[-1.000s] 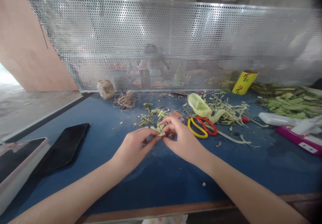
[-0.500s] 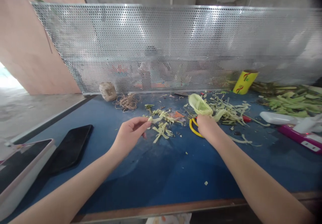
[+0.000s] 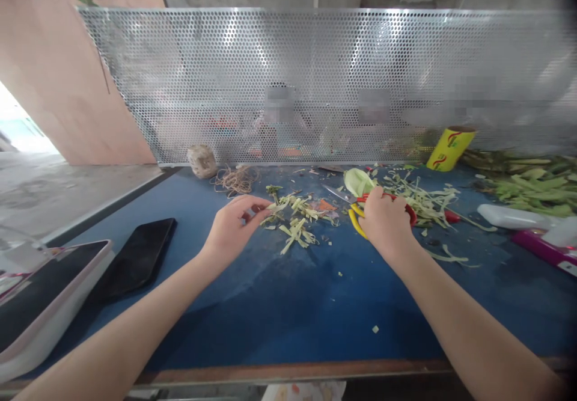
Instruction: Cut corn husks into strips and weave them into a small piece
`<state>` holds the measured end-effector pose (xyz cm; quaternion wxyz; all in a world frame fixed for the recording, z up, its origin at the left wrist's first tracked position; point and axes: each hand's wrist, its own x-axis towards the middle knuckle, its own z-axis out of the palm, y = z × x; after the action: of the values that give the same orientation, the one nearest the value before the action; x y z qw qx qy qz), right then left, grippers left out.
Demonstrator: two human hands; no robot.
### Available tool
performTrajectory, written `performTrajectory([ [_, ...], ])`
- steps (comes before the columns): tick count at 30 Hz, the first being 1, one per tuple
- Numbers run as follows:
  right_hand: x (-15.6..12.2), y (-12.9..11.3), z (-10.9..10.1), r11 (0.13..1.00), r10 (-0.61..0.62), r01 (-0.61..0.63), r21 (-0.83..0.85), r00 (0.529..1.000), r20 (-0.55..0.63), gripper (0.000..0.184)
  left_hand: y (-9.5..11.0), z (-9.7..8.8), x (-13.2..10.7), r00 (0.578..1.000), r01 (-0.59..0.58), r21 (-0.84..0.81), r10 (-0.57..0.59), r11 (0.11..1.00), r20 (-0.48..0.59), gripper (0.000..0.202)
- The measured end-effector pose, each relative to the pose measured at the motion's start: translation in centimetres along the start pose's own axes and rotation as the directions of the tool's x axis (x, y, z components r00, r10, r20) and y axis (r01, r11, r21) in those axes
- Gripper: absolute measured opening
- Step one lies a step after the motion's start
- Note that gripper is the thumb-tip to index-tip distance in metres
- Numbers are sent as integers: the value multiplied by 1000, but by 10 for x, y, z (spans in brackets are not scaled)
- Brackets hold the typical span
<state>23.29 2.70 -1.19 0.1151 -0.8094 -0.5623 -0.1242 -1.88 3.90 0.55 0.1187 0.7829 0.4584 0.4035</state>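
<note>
My right hand (image 3: 388, 223) is closed around a pair of scissors (image 3: 357, 216) with one yellow and one red handle; the blades point left over the table. Just beyond those fingers lies a pale green cupped leaf or husk (image 3: 358, 181). My left hand (image 3: 232, 226) pinches a small pale green strip (image 3: 278, 208) between thumb and fingertips. That strip is held at the edge of a small heap of cut green pieces (image 3: 298, 232). More thin peeled strips (image 3: 426, 199) are piled to the right of the scissors.
Tangled twine (image 3: 235, 180) and a pale lump-like roll (image 3: 201, 161) sit at the back left, before a perforated metal screen (image 3: 315, 76). A black phone (image 3: 137, 257) lies left. Right are a yellow roll (image 3: 451, 148), green leaves (image 3: 536, 187) and a purple power strip (image 3: 541, 247).
My right hand has shifted onto the scissors, and their blades and red handle now show. The cupped leaf lies beyond the hand. My left hand stays by the heap; the view has turned slightly left.
</note>
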Motion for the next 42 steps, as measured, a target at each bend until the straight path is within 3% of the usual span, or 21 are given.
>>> performTrajectory([
  [2, -2, -3, -8, 992, -112, 116, 53, 990, -80, 38, -4, -2, 2, 1000, -26, 82, 27, 996, -14, 17],
  [5, -11, -10, -16, 930, -316, 347, 123, 923, -218, 41, -10, -5, 5, 984, -151, 242, 169, 958, -53, 13],
  [8, -22, -15, -19, 860, -465, 503, 86, 842, -273, 39, -15, -8, 8, 915, -348, 374, 397, 860, -63, 13],
  [10, -27, -17, -19, 835, -512, 548, 51, 807, -295, 40, -17, -9, 9, 871, -425, 422, 489, 801, -50, 15],
  [16, -30, -20, -19, 841, -515, 540, -2, 800, -306, 44, -19, -8, 7, 829, -497, 533, 556, 684, 59, 18],
  [26, -36, -25, -19, 816, -551, 578, 1, 779, -300, 43, -14, -3, -1, 753, -584, 581, 646, 566, 127, 19],
  [33, -37, -27, -18, 792, -584, 610, -30, 741, -331, 47, -14, -3, -2, 759, -587, 560, 639, 585, 127, 20],
  [42, -40, -26, -22, 799, -579, 600, 36, 784, -222, 37, -12, -5, 0, 779, -590, 452, 619, 669, 100, 19],
])
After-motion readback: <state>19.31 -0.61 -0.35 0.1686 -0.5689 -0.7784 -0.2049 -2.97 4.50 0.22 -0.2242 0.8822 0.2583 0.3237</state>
